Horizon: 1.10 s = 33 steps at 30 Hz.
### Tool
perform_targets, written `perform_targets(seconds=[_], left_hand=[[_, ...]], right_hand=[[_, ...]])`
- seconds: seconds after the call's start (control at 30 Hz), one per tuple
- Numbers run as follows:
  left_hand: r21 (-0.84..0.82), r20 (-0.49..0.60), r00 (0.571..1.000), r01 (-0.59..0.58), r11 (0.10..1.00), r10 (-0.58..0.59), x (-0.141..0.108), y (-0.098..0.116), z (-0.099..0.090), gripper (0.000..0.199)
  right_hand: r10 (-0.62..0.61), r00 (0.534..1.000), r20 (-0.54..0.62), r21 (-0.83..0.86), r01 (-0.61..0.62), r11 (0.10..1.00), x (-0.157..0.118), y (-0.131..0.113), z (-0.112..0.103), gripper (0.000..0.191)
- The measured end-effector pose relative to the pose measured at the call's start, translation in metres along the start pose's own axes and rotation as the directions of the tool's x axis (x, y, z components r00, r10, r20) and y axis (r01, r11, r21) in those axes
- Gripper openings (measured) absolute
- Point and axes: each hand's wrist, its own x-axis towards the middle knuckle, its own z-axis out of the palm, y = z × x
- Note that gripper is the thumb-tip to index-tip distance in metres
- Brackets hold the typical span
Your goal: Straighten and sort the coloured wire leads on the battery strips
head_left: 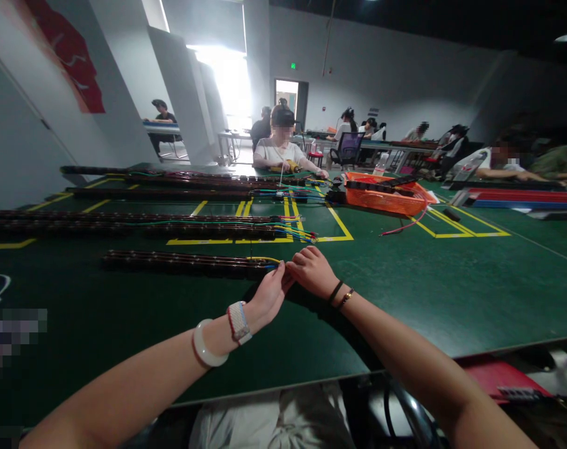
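Observation:
A dark strip (185, 263) with thin wires along it lies on the green table, its right end at my hands. Yellow and blue wires (265, 259) come out of that end. My left hand (270, 294), below a woven watch band and a pale bangle, has its fingers closed on the wire ends. Touching it from the right, my right hand (313, 271) is closed in a pinch at the same spot. The wire tips between the fingers are hidden.
Longer dark wired strips (134, 224) lie beyond, over yellow tape lines (342, 223). An orange basket (386, 202) with dark parts stands at the back right. Across the table a person (278, 149) holds a yellow tool. Red and blue bars (517, 198) lie far right.

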Motion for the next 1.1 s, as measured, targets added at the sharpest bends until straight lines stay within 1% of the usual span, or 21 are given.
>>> perform_targets(seconds=[0.1,0.17,0.23,0.33,0.37,0.4,0.47,0.57,0.63,0.7,0.77,0.87,0.93,1.0,1.1], left_hand=[[-0.034,-0.076,0.997,0.026,0.999,-0.028,0.000,0.005,0.001,0.022],[-0.047,-0.108,0.994,0.020,0.999,-0.025,0.000,0.006,0.001,0.023],[-0.057,-0.107,0.994,0.010,0.998,-0.016,0.000,0.006,0.001,0.024],[-0.055,-0.091,0.996,0.020,0.998,-0.025,0.002,0.004,0.000,0.025],[-0.048,-0.087,0.996,0.027,0.998,-0.031,0.002,0.004,0.000,0.025],[-0.038,-0.086,0.996,0.032,0.999,-0.035,0.002,0.004,0.000,0.024],[-0.020,-0.090,0.996,0.026,0.999,-0.028,0.001,0.005,0.000,0.021],[-0.008,-0.080,0.997,0.012,1.000,-0.012,-0.001,0.005,0.000,0.019],[-0.001,-0.068,0.998,0.008,1.000,-0.008,-0.001,0.005,0.000,0.019],[0.018,-0.050,0.999,-0.005,1.000,0.005,-0.001,0.004,0.000,0.019],[0.038,-0.036,0.999,-0.026,0.999,0.028,-0.001,0.003,0.000,0.020],[0.068,-0.037,0.999,-0.026,0.997,0.028,-0.003,0.003,0.001,0.020],[0.093,-0.036,0.999,-0.016,0.996,0.019,-0.005,0.004,0.001,0.022],[0.109,-0.031,0.999,-0.020,0.994,0.024,-0.006,0.004,0.001,0.025],[0.115,-0.033,0.999,-0.020,0.993,0.024,-0.006,0.005,0.001,0.028]], right_hand=[[-0.074,0.997,0.026,0.006,0.074,0.997,0.000,-0.006,-0.006,0.022],[-0.096,0.995,0.025,0.040,0.095,0.995,0.000,-0.008,-0.010,0.024],[-0.041,0.999,-0.014,0.093,0.043,0.995,-0.001,-0.007,-0.014,0.025],[0.118,0.990,-0.078,0.161,-0.104,0.981,-0.004,-0.002,-0.020,0.025],[0.143,0.987,-0.080,0.163,-0.129,0.978,-0.005,0.000,-0.021,0.027],[0.144,0.987,-0.069,0.150,-0.132,0.980,-0.006,0.002,-0.021,0.029],[0.103,0.994,-0.020,0.105,-0.100,0.989,-0.006,0.004,-0.019,0.032],[0.045,0.997,0.061,0.063,-0.049,0.997,-0.005,0.004,-0.015,0.023],[0.043,0.996,0.082,0.056,-0.047,0.997,-0.004,0.004,-0.012,0.018],[0.080,0.994,0.072,0.058,-0.085,0.995,-0.003,0.004,-0.011,0.020],[0.159,0.987,0.035,0.086,-0.162,0.983,-0.002,0.005,-0.009,0.021],[0.295,0.955,-0.004,0.191,-0.289,0.938,-0.001,0.010,-0.003,0.018],[0.345,0.938,0.028,0.271,-0.339,0.901,-0.001,0.015,0.005,0.013],[0.367,0.927,0.078,0.316,-0.372,0.873,0.000,0.019,0.014,0.009],[0.373,0.920,0.122,0.296,-0.393,0.871,0.000,0.023,0.024,0.008]])
